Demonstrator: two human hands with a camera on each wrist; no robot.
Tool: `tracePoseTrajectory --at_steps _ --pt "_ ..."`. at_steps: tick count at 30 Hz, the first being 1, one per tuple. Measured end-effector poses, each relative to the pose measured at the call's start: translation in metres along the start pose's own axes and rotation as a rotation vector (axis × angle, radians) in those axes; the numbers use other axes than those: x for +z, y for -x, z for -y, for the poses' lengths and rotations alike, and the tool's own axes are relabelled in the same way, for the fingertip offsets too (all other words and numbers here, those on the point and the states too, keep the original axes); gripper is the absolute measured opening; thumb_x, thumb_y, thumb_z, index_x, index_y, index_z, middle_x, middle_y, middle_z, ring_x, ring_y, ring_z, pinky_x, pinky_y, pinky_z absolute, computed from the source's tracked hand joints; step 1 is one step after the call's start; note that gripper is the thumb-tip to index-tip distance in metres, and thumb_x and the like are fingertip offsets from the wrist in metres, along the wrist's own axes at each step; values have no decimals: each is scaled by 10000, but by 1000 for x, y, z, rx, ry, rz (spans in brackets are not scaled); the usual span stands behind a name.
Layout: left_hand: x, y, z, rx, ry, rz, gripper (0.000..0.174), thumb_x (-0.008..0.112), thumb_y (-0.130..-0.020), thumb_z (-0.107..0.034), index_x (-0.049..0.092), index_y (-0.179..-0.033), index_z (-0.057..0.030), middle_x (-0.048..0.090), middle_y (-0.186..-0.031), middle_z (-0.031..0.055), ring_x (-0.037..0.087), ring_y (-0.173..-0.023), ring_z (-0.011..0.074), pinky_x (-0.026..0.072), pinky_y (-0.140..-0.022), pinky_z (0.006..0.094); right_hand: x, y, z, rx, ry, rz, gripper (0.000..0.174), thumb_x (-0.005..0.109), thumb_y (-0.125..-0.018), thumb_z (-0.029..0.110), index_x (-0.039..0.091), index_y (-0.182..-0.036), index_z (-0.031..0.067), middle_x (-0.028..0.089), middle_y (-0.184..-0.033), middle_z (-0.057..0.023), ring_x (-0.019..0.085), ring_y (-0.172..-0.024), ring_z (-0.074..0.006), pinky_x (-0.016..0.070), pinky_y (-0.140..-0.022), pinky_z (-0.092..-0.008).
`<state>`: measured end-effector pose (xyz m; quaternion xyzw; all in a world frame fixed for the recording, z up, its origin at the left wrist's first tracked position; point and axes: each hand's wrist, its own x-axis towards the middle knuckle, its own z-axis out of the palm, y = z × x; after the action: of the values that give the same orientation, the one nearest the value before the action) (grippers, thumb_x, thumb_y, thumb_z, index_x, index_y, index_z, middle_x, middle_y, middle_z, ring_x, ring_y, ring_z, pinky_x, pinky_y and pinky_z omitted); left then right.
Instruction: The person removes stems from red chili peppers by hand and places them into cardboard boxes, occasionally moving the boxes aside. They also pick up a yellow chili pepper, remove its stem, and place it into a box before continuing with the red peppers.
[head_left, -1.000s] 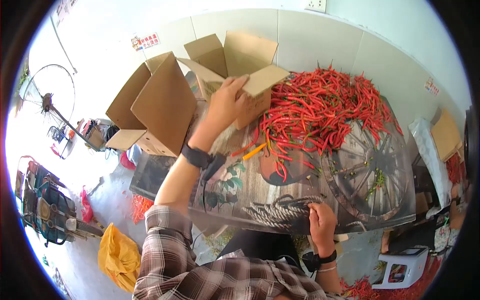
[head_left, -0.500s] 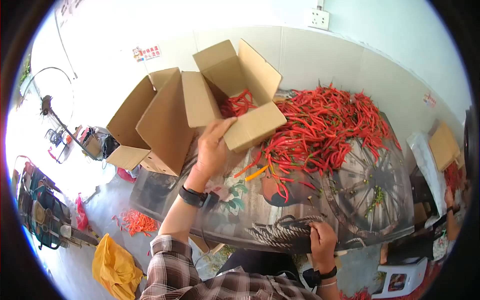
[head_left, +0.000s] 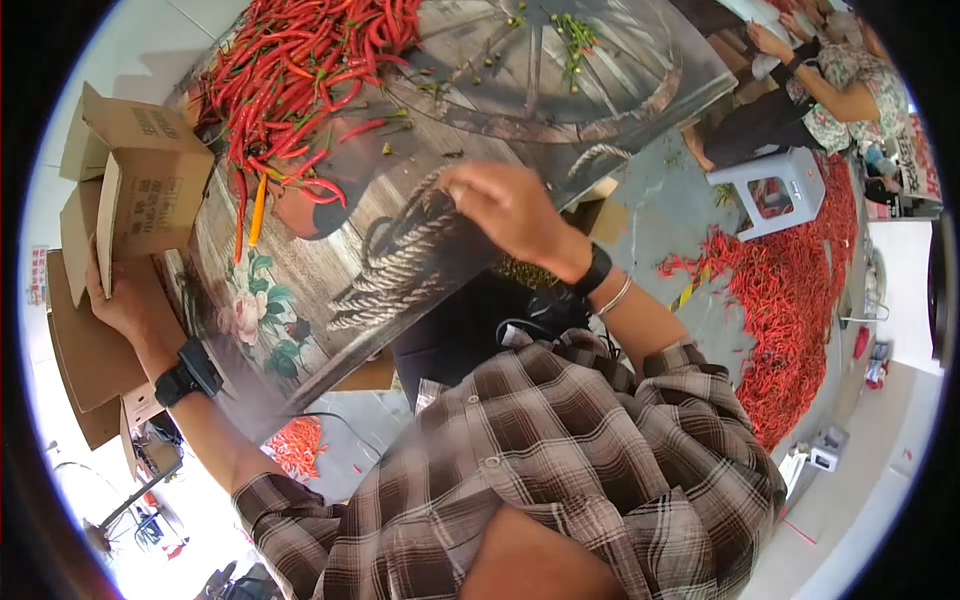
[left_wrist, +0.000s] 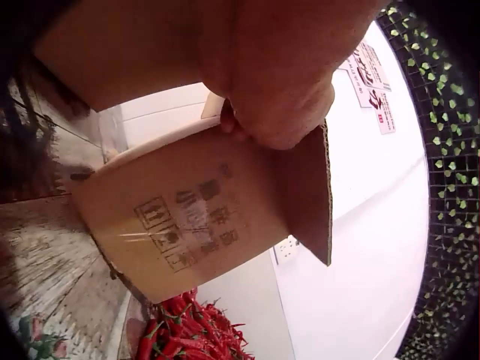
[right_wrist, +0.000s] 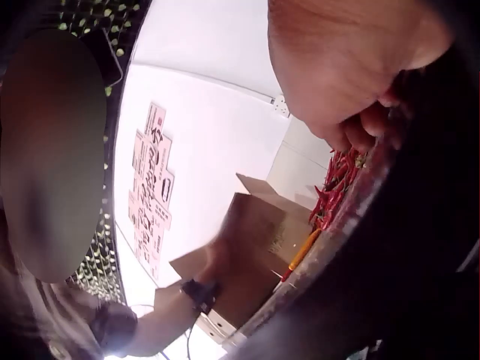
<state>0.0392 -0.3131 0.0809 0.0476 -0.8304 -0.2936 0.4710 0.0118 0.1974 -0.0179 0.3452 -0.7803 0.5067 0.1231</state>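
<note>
Grey-brown tabletop (head_left: 322, 282), white wall (left_wrist: 369, 225)

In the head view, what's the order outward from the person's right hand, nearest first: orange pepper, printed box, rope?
From the right hand:
1. Rope, at the fingers
2. Orange pepper, farther left
3. Printed box, left of the pepper

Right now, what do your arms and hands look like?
My left hand and right hand are ungloved. Brown-and-white plaid sleeves end near the elbows. The left wrist wears a black strap with a boxy device; the right, a black band and thin pale bracelet.
</note>
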Motion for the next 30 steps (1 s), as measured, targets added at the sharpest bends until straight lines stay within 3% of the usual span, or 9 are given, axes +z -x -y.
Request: tracePoseTrajectory --at_steps 3,4,6,9,14,21,23,26,30 --pt "-12 3 13 -112 -43 39 455 477 -816 128 592 -1228 -27 610 -1196 62 568 -1047 172 448 -900 308 -38 -11 11 413 -244 -163 160 559 -907 140 637 -985 24 612 -770 -38 551 -637 -120 447 -581 -269" --pt "-11 1 4 3 -153 65 404 511 -826 78 591 -1213 -7 619 -1168 77 572 -1025 177 443 -897 298 -52 -12 13 499 -243 -261 171 550 -923 154 646 -989 29 607 -754 -14 526 -627 -72 435 -563 -234" --pt "-7 2 -2 120 -261 98 364 544 -837 29 590 -1198 12 628 -1140 92 576 -1003 182 439 -894 287 -80 -7 -5 434 -332 -403 187 539 -941 164 650 -984 19 595 -726 -5 502 -604 -49 393 -518 -187" --pt "-1 0 0 108 -307 67 380 532 -825 41 596 -1197 -10 630 -1116 106 575 -1022 201 427 -915 297 -110 8 -24 469 -410 -511 195 536 -945 151 641 -992 -7 583 -704 -16 473 -577 -37 361 -488 -177" --pt "7 -4 2 189 -317 5 346 593 -841 -10 619 -1182 -70 627 -1071 116 596 -993 266 450 -886 346 -119 30 -48 562 -387 -488 202 541 -945 157 635 -996 -14 572 -700 -10 454 -563 -32 352 -478 -184" --pt "8 -2 -10 172 -385 84 432 624 -821 -31 565 -1248 -57 573 -1146 152 557 -1049 290 454 -880 364 -114 23 -54 594 -411 -518 196 546 -943 169 634 -985 -1 559 -700 1 453 -567 -35 359 -493 -185" --pt "11 10 -24 161 -499 -67 505 639 -817 -44 495 -1300 -21 522 -1200 189 522 -1073 318 446 -885 374 -113 22 -51 613 -374 -504 195 548 -941 171 634 -983 1 553 -697 5 450 -567 -38 357 -493 -189" --pt "15 35 -73 68 -345 -140 530 636 -812 -94 468 -1303 17 473 -1224 255 543 -1012 307 453 -845 366 -114 18 -45 653 -310 -471 184 562 -928 177 640 -982 18 522 -674 28 426 -558 -36 328 -479 -196" --pt "1 89 -35 -33 -447 34 519 652 -813 -135 491 -1286 9 532 -1156 174 561 -949 235 471 -793 349 -111 16 -46 671 -260 -483 178 577 -921 188 652 -982 38 499 -654 42 401 -547 -17 293 -460 -181"
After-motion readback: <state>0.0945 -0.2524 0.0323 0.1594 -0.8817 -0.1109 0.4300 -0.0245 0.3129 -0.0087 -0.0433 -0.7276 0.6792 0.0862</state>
